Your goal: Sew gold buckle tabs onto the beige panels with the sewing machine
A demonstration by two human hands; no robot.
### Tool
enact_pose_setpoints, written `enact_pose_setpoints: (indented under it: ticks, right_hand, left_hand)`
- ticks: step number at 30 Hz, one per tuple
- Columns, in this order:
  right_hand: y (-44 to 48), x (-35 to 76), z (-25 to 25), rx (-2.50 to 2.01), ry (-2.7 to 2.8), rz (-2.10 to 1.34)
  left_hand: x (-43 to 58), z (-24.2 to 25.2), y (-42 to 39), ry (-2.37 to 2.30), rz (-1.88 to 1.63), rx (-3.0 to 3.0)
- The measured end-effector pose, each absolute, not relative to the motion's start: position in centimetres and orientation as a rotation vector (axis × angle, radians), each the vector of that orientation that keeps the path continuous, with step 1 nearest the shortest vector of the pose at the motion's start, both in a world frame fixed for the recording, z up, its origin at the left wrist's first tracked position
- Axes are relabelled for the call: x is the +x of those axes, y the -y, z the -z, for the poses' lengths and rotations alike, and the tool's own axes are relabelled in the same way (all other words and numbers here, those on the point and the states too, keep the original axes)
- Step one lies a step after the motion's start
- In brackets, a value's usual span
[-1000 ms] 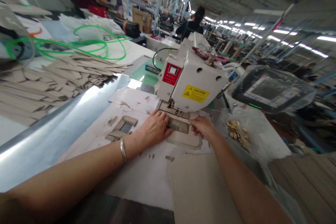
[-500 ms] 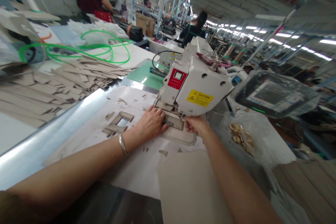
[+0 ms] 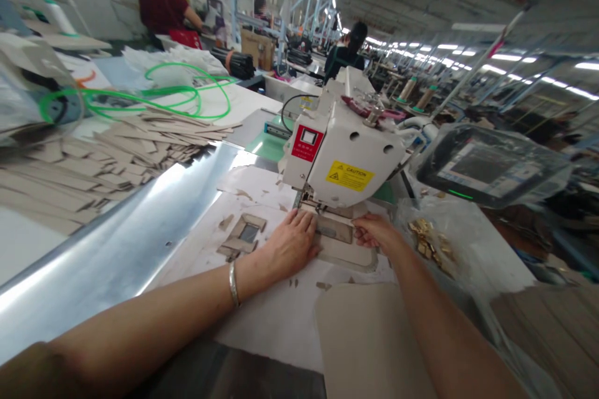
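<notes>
Both your hands now sit more to the right in the view, and the flat tan piece (image 3: 334, 234) went with them, so it lies just under the front of the white sewing machine (image 3: 346, 162). Your left hand (image 3: 290, 246) lies flat on the piece with its fingers spread, and a silver bangle (image 3: 233, 283) sits on that wrist. Your right hand (image 3: 374, 230) is at the right side of the piece, its fingers bent a little and touching it; you cannot tell if they pinch it. Under your hands is a white sheet (image 3: 262, 318) with small tan scraps and a tan square frame (image 3: 241, 235) on it. Just to the right is a clear bag of gold metal parts (image 3: 428, 240), and past it a screen in a plastic cover (image 3: 491, 165). A big pile of tan strips (image 3: 112, 162) lies at the left, with a green tube (image 3: 150, 96) behind it. A person in a dark red shirt (image 3: 159, 0) works at the upper left.
</notes>
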State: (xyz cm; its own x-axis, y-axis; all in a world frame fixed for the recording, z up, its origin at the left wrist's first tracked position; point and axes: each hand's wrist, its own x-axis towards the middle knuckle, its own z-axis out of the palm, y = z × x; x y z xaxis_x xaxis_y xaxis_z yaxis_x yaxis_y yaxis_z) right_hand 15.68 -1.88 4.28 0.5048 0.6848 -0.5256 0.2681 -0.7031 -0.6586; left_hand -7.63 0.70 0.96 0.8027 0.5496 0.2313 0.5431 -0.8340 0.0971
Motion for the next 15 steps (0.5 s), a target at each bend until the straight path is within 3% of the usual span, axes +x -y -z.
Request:
enact_pose_setpoints:
  ticks: [15]
  right_hand:
    - [4.6,19.9,-4.1,-2.224,0.703,-1.064]
  left_hand:
    - [-5.1,-0.9,1.3,-0.758,-0.386,3.0]
